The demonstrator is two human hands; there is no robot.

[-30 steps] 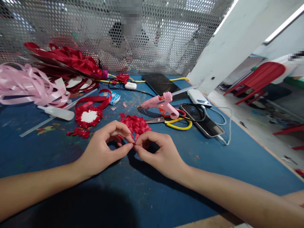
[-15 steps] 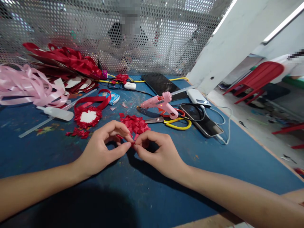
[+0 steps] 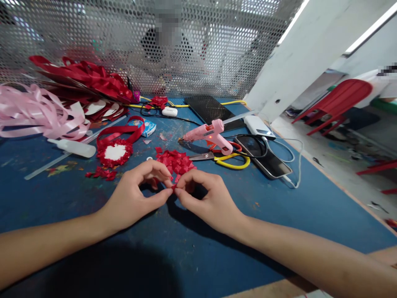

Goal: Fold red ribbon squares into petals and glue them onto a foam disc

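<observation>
My left hand (image 3: 141,192) and my right hand (image 3: 209,198) meet fingertip to fingertip over the blue table. Pinched between them is a small piece of red ribbon (image 3: 174,187), mostly hidden by the fingers. Just beyond lies a pile of cut red ribbon pieces (image 3: 176,161). A pink glue gun (image 3: 206,134) rests behind the pile, its tip pointing left. Yellow- and orange-handled scissors (image 3: 228,158) lie beside the pile, blades toward it. Left of my hands sits a white-centred rosette (image 3: 115,152) edged with red ribbon pieces, with a red ribbon loop.
A phone (image 3: 263,159) with a white cable and a power bank (image 3: 258,126) lie right. Pink ribbons (image 3: 40,111), a white squeeze bottle (image 3: 74,147) and a heap of red ribbons (image 3: 89,78) occupy the left. A dark tablet-like slab (image 3: 209,109) lies before the perforated metal screen (image 3: 217,54).
Both hands stay almost in place, still pinching the red ribbon piece, with slight finger shifts. A small white ring-like object now shows behind my left hand.
</observation>
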